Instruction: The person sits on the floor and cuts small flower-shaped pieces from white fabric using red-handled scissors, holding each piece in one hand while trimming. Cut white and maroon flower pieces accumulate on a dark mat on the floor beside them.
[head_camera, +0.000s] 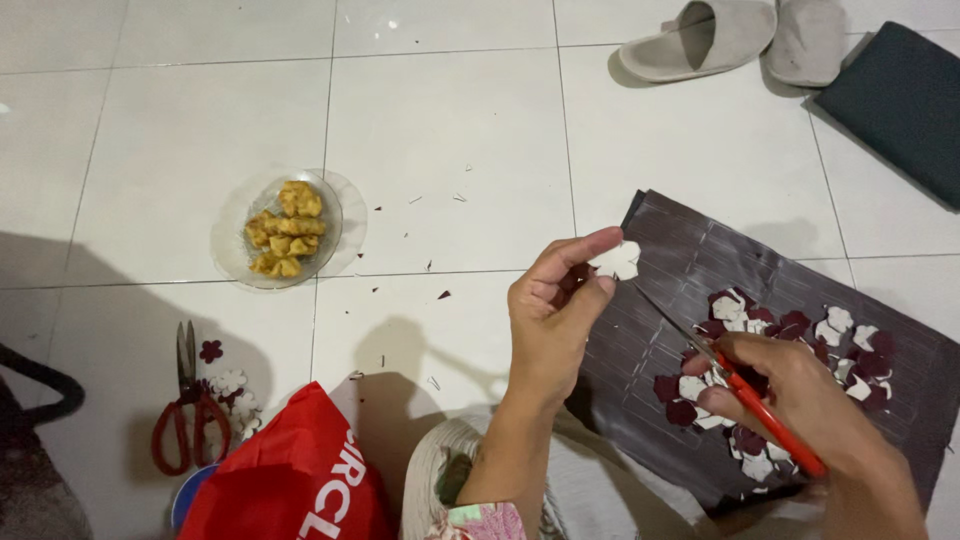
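Head view showed the left hand (553, 318) raised above the near-left corner of a dark corrugated sheet (690, 262) laid on the white tiled floor (450, 130). Thumb and forefinger were pinched shut on a small white flower-shaped paper cutout (617, 259), with a dark maroon layer just visible behind it. The right hand (815, 400) was closed around the red handles of a pair of scissors (735, 385), whose blades pointed up and left toward the cutout; the tips stood near it but apart, not yet biting.

Finished maroon and white paper flowers (780, 370) lay heaped toward the sheet's right half, partly hidden under the right hand. A second pair of red-handled scissors (186, 405) rested on the floor to the far left beside more small cutouts (230, 385), with a red plastic bag (290, 480) close by. A glass plate (232, 262) of fried snacks (285, 228) sat well apart, further out. Paper slivers dotted the tiles; two grey slippers (745, 38) lay at the far edge.

Judgement on technique: trimming such a small piece would go best with the pinch kept well back from the cutting line, the paper turned rather than the scissors, and short snips taken near the blade throat. The stacked layers looked liable to slip, so firm finger pressure seemed necessary.
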